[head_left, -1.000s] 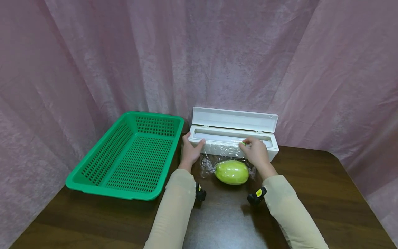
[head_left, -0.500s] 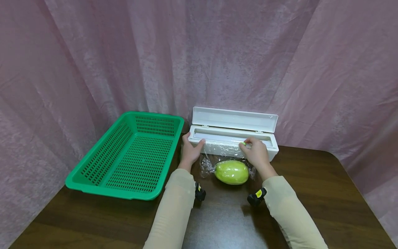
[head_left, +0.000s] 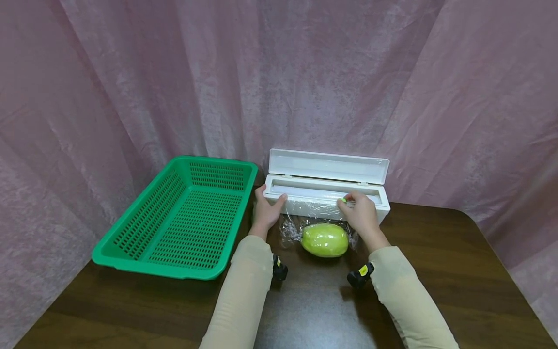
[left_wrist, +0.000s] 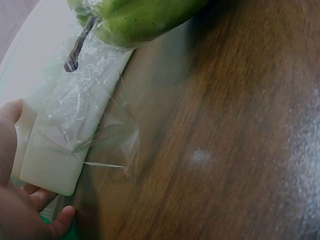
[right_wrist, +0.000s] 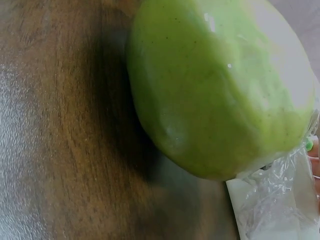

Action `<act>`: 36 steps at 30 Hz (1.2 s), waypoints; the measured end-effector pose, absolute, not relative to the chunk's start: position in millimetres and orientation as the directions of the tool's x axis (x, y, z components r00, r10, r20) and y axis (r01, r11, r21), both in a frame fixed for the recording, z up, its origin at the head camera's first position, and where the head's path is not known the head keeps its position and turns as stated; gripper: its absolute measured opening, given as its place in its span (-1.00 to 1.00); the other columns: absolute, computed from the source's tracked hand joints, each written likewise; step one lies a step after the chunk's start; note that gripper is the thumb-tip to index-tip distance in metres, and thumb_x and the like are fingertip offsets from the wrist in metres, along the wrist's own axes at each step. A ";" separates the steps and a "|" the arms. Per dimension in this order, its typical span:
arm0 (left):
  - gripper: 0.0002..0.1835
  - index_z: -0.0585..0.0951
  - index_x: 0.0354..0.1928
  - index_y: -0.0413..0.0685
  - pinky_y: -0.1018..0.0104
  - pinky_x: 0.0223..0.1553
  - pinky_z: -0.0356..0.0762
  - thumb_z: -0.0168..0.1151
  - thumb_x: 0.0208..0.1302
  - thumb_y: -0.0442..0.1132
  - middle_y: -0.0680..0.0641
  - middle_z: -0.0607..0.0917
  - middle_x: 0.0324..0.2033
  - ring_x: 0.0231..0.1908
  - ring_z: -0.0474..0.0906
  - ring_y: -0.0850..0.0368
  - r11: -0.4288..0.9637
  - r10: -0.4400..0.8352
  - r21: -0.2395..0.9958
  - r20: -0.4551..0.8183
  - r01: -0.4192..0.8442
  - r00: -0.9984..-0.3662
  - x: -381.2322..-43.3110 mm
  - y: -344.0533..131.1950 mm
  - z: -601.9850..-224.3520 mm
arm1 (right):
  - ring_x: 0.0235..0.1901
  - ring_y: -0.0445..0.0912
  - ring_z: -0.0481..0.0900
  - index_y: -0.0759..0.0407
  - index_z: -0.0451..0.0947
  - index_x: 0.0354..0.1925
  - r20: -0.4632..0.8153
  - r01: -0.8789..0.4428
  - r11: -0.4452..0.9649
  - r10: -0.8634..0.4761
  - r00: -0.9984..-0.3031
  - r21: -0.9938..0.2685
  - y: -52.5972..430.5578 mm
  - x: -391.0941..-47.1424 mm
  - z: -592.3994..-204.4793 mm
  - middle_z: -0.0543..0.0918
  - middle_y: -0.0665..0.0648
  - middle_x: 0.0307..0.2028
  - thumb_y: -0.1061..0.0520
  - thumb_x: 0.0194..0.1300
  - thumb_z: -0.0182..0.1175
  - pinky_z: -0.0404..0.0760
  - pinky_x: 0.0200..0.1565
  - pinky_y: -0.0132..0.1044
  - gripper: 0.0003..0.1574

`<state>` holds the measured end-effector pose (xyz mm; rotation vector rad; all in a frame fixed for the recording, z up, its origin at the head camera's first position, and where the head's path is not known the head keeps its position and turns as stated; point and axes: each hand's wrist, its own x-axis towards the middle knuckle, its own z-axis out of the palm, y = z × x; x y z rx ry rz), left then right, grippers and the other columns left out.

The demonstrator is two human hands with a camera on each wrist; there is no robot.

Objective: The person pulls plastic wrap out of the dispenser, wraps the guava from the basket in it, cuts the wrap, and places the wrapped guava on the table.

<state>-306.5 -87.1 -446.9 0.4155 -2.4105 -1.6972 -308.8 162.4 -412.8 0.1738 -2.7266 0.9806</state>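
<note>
A white cling film dispenser (head_left: 329,167) stands at the back of the table with its lid up and a roll inside. Its left end is gripped by my left hand (head_left: 267,212), thumb at the front. My right hand (head_left: 363,215) pinches a small bright green slider (head_left: 344,199) on the dispenser's front edge. In front lies a large smooth green fruit, like a melon or papaya (head_left: 325,240), under clear film. The left wrist view shows its brown stem (left_wrist: 75,52) and crumpled film (left_wrist: 80,115) joining it to the dispenser. The fruit (right_wrist: 215,90) mostly hides my right fingers in the right wrist view.
A green slotted plastic basket (head_left: 250,177) stands left of the dispenser, with nothing in it. The dark wooden table (head_left: 453,271) extends to the right and front. A pink curtain (head_left: 327,72) hangs close behind the dispenser.
My right hand and the pinched slider have shifted very slightly right along the dispenser's edge. The left hand keeps its grip, and the fruit stays where it was.
</note>
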 end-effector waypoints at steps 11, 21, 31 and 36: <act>-0.13 -0.01 0.44 0.16 -0.13 0.28 0.20 0.18 0.22 0.18 -0.27 0.16 0.38 0.35 0.16 -0.22 0.300 -0.305 0.947 -0.017 -0.113 -0.952 -306.1 -86.2 -446.4 | -0.04 0.24 0.56 0.19 0.59 -0.22 0.333 -0.221 0.829 -0.045 -0.942 -0.514 165.5 -308.6 -413.2 0.68 0.26 -0.10 -0.09 0.25 0.16 0.24 0.25 0.16 -0.63; -0.13 0.00 0.44 0.18 -0.11 0.30 0.19 0.20 0.20 0.17 -0.28 0.17 0.38 0.35 0.17 -0.20 0.300 -0.318 0.946 -0.020 -0.121 -0.948 -305.7 -87.0 -446.6 | -0.06 0.19 0.55 0.19 0.56 -0.15 0.283 -0.197 0.796 -0.034 -0.958 -0.573 169.0 -307.4 -416.7 0.64 0.29 -0.05 -0.11 0.29 0.14 0.48 -0.05 0.08 -0.60; -0.13 0.00 0.44 0.17 -0.09 0.30 0.19 0.19 0.20 0.19 -0.27 0.20 0.36 0.34 0.18 -0.20 0.315 -0.315 0.942 -0.012 -0.116 -0.949 -304.7 -89.1 -446.4 | -0.03 0.21 0.55 0.21 0.55 -0.14 0.285 -0.182 0.786 -0.008 -0.958 -0.591 169.1 -306.0 -419.5 0.63 0.31 -0.04 -0.11 0.30 0.13 0.48 -0.01 0.07 -0.58; -0.12 0.01 0.44 0.17 -0.07 0.31 0.19 0.19 0.19 0.20 -0.27 0.21 0.36 0.34 0.18 -0.20 0.312 -0.312 0.943 -0.015 -0.117 -0.950 -305.0 -88.4 -446.2 | -0.04 0.23 0.57 0.22 0.55 -0.14 0.299 -0.184 0.783 0.003 -0.954 -0.594 170.2 -305.7 -420.6 0.65 0.31 -0.05 -0.11 0.29 0.13 0.48 0.01 0.08 -0.58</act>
